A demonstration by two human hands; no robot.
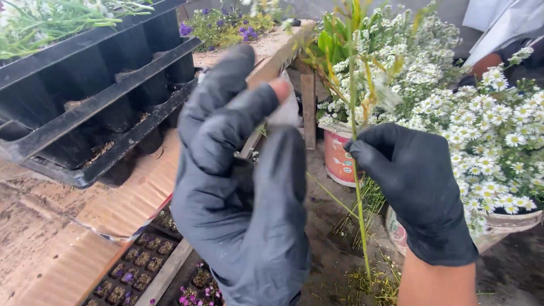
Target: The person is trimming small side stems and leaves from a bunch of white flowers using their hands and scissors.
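Head view: I see my 2 hands in black gloves.
Right hand (416, 190): pinched shut on 1 thin green stem (358, 187), held upright.
Left hand (243, 175): raised, fingers loose, holding nothing.
Done so far: 1 stem picked out.
Left: white flowers (493, 136) fill the buckets (338, 158).

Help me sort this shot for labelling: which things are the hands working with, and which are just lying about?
In hand:
- right hand pinching a thin green flower stem
- left hand raised beside it, a fingertip bare through its torn glove

Lying about:
- stacked black seedling trays
- buckets of white daisies
- purple flowers
- cardboard
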